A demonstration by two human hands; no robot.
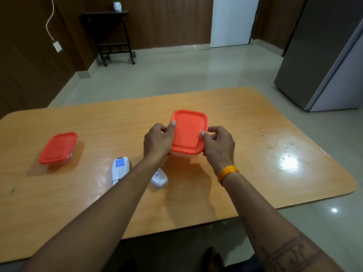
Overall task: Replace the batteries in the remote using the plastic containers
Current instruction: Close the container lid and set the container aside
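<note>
A clear plastic container with an orange lid (188,131) is held just above the middle of the wooden table (255,173). My left hand (158,141) grips its left side and my right hand (219,146) grips its right side, thumbs on the lid. A second orange-lidded container (58,148) stands closed at the left of the table. The white remote (120,169) lies face down near my left forearm. A white piece (160,178), seemingly its battery cover, lies beside it, partly hidden by my arm.
The right part of the table shows dark specks and glare (288,161). Beyond the table are a tiled floor, a small black stand (115,36) at the back wall and a grey fridge (324,55) at the right.
</note>
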